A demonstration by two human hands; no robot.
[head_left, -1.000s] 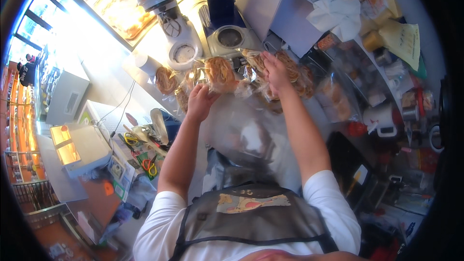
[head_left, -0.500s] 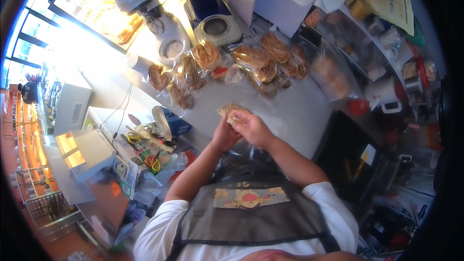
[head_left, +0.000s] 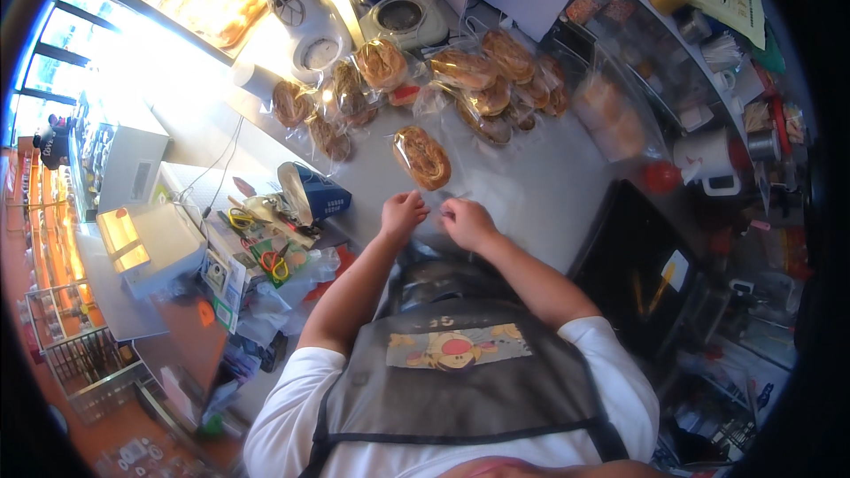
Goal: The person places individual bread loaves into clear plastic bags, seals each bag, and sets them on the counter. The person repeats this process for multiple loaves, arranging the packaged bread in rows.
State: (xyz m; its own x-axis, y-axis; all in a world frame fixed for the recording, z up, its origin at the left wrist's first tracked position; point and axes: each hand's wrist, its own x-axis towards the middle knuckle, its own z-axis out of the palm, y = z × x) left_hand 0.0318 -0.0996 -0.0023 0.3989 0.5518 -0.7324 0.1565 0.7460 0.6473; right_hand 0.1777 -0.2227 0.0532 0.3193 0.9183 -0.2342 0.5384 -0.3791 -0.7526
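Observation:
A golden-brown bread loaf (head_left: pixel 421 158) in a clear plastic bag is just beyond my hands, over the grey worktop. My left hand (head_left: pixel 405 215) is closed, its fingers curled in a pinch at the left of the bag's near end. Opposite it, my right hand (head_left: pixel 469 223) pinches too, a short gap away. The see-through film between them is hard to make out, but both hands appear to grip the bag. Neither hand touches the bread itself. Whether the loaf rests on the worktop or hangs above it, I cannot tell.
Several bagged breads (head_left: pixel 482 80) lie along the back of the worktop (head_left: pixel 540 204). Behind them stand a white stand mixer (head_left: pixel 314 49) and a kitchen scale (head_left: pixel 400 18). Scissors (head_left: pixel 274 264) lie at the left by a blue box (head_left: pixel 323 195). A black case (head_left: pixel 633 274) is at the right.
The bread has moved away from me, out from between my fingers. My hands have separated from being together on it and now sit on either side of the bag's near end.

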